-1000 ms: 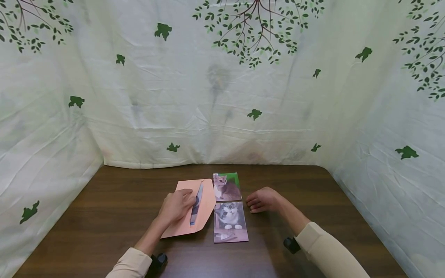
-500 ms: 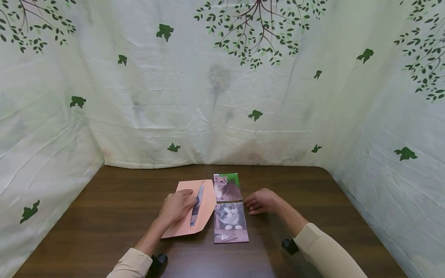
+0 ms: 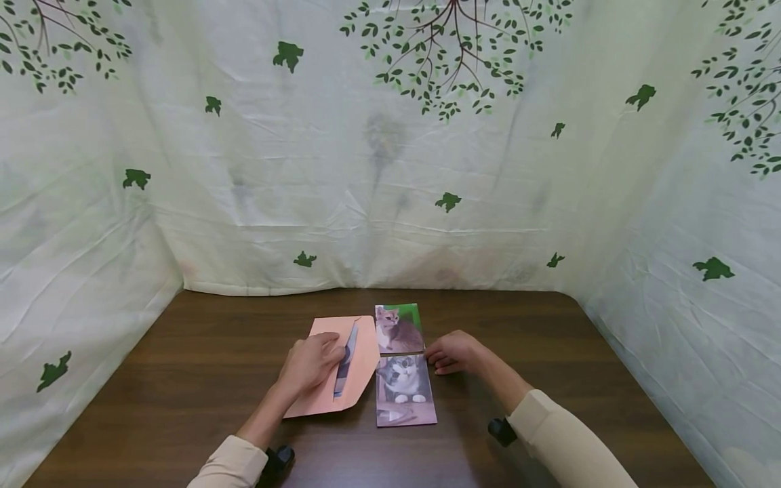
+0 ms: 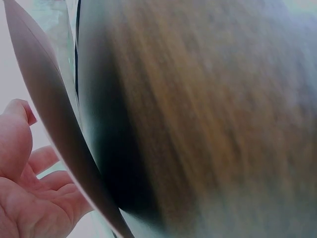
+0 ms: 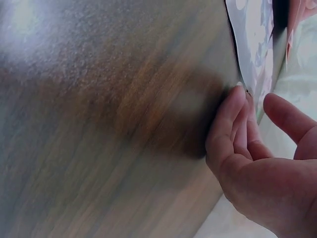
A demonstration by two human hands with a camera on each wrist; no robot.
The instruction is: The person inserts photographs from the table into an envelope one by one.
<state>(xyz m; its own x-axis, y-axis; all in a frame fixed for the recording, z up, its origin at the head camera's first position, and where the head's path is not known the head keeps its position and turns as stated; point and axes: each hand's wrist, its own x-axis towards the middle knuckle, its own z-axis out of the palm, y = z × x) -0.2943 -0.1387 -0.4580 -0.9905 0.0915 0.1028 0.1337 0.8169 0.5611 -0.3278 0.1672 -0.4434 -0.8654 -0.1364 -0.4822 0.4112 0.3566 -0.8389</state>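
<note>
A dark brown wood-grain table (image 3: 183, 379), its far right corner rounded, catches a soft glare near its front edge. Behind it and along both sides hangs a creased white fabric backdrop (image 3: 342, 156), printed with brown-stemmed leafy branches (image 3: 454, 13) along the top and scattered green leaf-like shapes (image 3: 288, 57) lower down.

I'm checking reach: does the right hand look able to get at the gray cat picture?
Probably yes: the right hand is by the upper right corner of the gray cat picture, with nothing visible between; the pink envelope is on its other side.
</note>
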